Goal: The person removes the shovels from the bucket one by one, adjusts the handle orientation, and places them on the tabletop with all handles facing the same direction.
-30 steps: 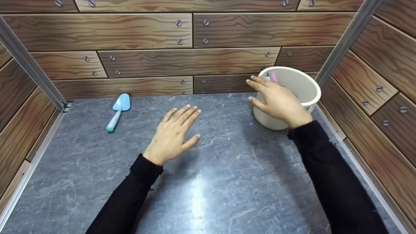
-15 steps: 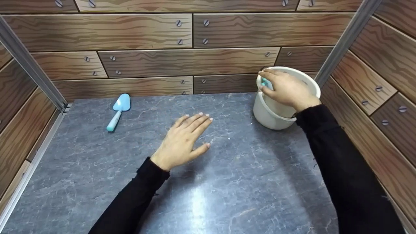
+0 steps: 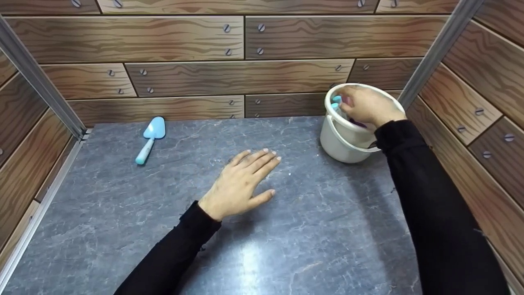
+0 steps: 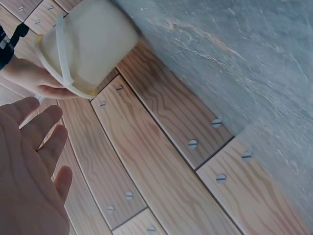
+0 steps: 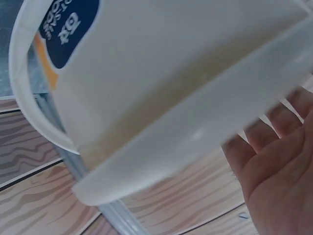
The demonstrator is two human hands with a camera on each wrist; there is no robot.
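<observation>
In the head view my right hand (image 3: 370,105) reaches into a cream bucket (image 3: 342,143). Its thumb and fingers close about a pinkish-purple handle (image 3: 347,100); the thing's lower part is mostly hidden. Pale blue pieces (image 3: 335,105) show beside it inside the bucket. My left hand (image 3: 240,184) hovers above the tabletop, fingers straight, thumb apart, holding nothing. A light blue toy trowel (image 3: 150,139) lies at the back left. In the right wrist view the fingers (image 5: 261,134) pass behind the bucket's rim (image 5: 195,137), so their tips are hidden.
A grey marbled tabletop (image 3: 204,246) spreads beneath both hands. Wood-patterned walls (image 3: 184,39) with metal corner posts (image 3: 434,45) enclose its back and sides. The bucket's handle (image 3: 339,135) hangs down on its front.
My right hand has gone from above the bucket's rim down inside it, to the pinkish-purple handle. My left hand has drifted right and slightly nearer. The trowel has stayed put.
</observation>
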